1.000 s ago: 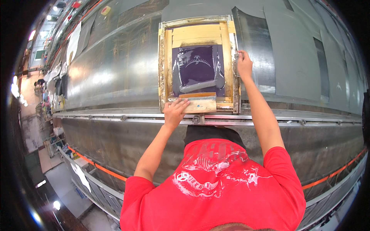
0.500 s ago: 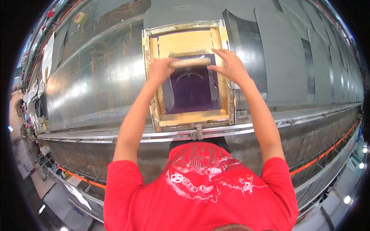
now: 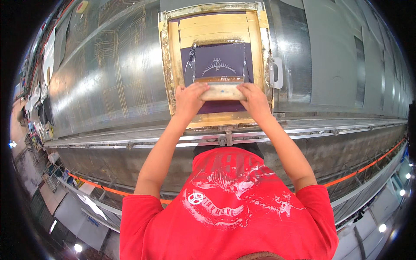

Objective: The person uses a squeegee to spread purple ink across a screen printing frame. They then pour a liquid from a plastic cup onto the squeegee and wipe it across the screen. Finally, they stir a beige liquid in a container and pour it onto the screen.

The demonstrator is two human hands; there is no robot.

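Head view: a person in a red shirt (image 3: 225,203) leans over a screen frame (image 3: 165,56) at a long metal worktop (image 3: 117,65).
Left hand (image 3: 188,102): fingers clamped on the left end of a wooden squeegee (image 3: 222,92).
Right hand (image 3: 256,103): fingers clamped on its right end.
Squeegee: lies crosswise inside the frame, on the dark purple mesh (image 3: 200,68), below a pale arched design (image 3: 219,66).
Frame edge: a light grey handle (image 3: 278,73) sits just beside its right side.
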